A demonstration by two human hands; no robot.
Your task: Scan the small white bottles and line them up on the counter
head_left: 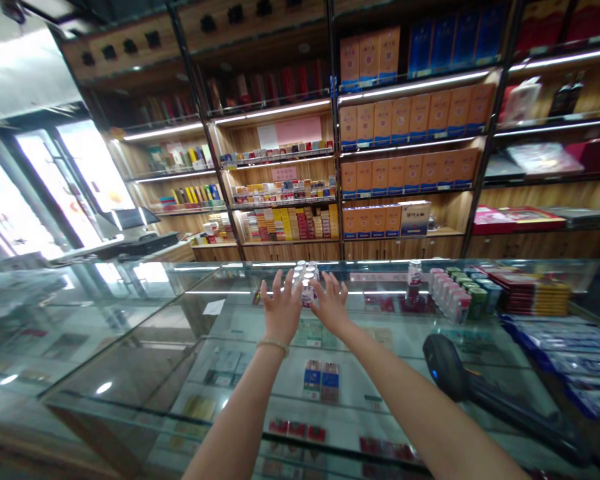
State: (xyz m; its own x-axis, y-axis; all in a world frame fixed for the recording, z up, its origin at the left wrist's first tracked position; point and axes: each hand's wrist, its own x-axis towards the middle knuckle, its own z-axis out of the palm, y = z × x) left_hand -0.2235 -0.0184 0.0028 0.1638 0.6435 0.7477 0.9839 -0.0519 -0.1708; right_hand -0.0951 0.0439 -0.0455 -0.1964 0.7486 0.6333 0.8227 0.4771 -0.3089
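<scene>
Both my arms stretch forward over a glass-topped display counter (190, 353). My left hand (282, 307) has its fingers spread and sits at the left side of a small cluster of white-capped bottles (307, 275). On the right side of the same cluster is my right hand (331, 303), its fingers also apart. The hands partly hide the bottles, and I cannot tell whether the fingertips touch them. A beaded bracelet (273, 345) circles my left wrist.
A black barcode scanner (447, 367) lies right of my right arm. Rows of pink and green small containers (450, 293), a lone white-capped bottle (415, 272), stacked red and yellow packs (525, 290) and blue-white packets (575, 360) stand at the right. Shelves of boxes (410, 120) line the back.
</scene>
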